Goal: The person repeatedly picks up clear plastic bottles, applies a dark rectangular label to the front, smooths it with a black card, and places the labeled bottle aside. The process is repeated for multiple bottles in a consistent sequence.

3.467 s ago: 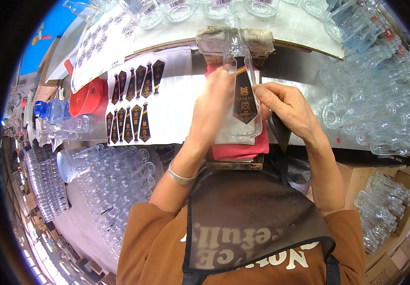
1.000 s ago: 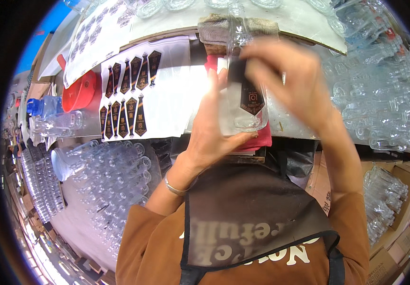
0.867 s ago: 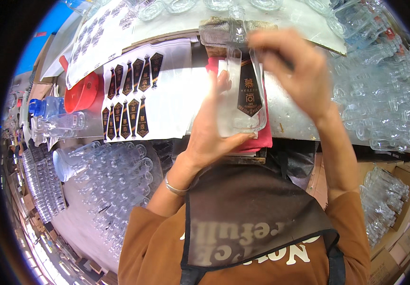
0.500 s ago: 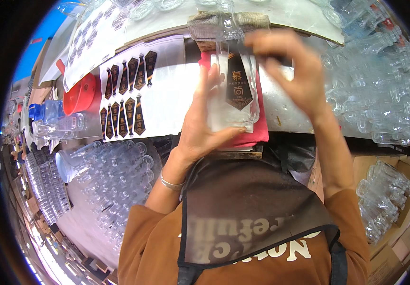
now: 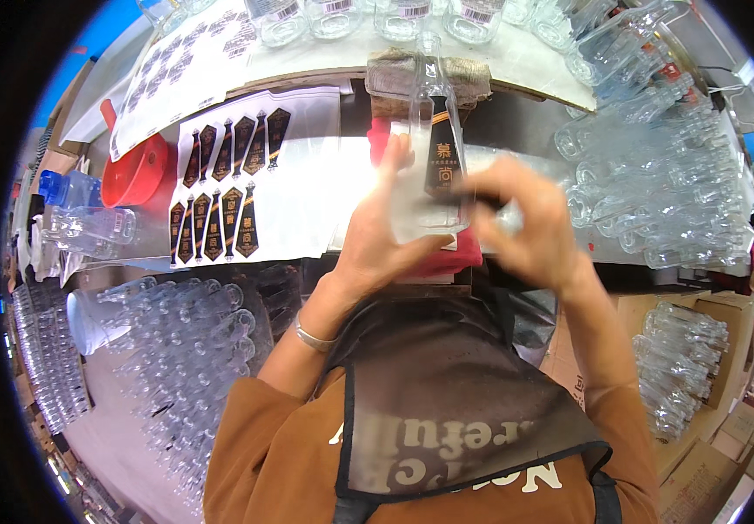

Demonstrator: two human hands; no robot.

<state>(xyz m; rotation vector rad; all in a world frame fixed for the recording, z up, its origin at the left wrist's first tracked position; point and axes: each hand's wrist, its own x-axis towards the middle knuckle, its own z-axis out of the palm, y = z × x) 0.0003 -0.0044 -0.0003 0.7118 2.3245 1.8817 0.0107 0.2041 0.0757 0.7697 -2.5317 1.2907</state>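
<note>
A clear glass bottle (image 5: pixel 435 90) lies with its neck away from me, on a red cloth (image 5: pixel 447 262) and against a folded grey-brown cloth (image 5: pixel 392 77). On its face is a black tie-shaped label (image 5: pixel 440 144) with gold characters and a striped band. My left hand (image 5: pixel 375 229) steadies the bottle's lower left side and base, thumb along the bottom edge. At the label's lower right is my right hand (image 5: pixel 525 223); motion smears its fingers, and whether the dark blur by them is a held thing I cannot make out.
To the left lies a white backing sheet (image 5: pixel 302 188) with several black labels, beside a red plastic scoop (image 5: pixel 144 170). Many clear bottles (image 5: pixel 647 175) are massed at right, more (image 5: pixel 176 341) below left, and others in a cardboard box (image 5: pixel 716 349). Bottles with barcode labels (image 5: pixel 404 19) stand behind.
My right hand has moved down from beside the bottle's shoulder to the label's lower end. My left hand stays at the bottle's base. The whole view has shifted slightly.
</note>
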